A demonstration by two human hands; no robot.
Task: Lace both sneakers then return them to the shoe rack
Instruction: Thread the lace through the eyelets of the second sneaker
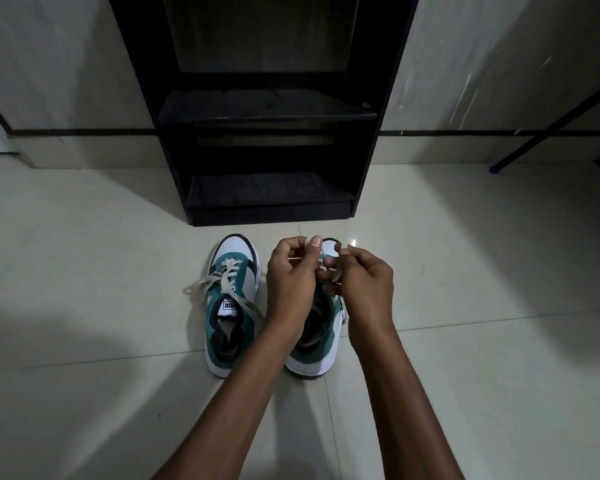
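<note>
Two teal, white and black sneakers are set side by side on the pale tiled floor (101, 306), toes pointed away toward a black shoe rack (271, 109) that stands against the far wall. The left sneaker (232, 303) is seen whole: its cream lace (222, 277) is threaded only through the eyelets nearest the toe, and the loose ends are draped over both sides of the shoe, one spilling onto the floor on the left. The right sneaker (321, 337) is largely covered by the two hands held over its forward part; only its heel, part of its opening and a sliver of the toe cap are shown. The left hand (291, 271) is curled closed, with a strip of the right sneaker's lace (338, 270) pinched between thumb and fingers at its far edge. The right hand (366, 277) is likewise closed, the lace being pinched between its thumb and forefinger. The two hands are held close together, nearly touching above the eyelets. How far this shoe is laced cannot be told, since the eyelets are hidden. The rack's two visible shelves are seen bare and dark, and the sneakers are placed just in front of its lowest shelf. A dark pole (551, 123) is leaned at an angle at far right.
</note>
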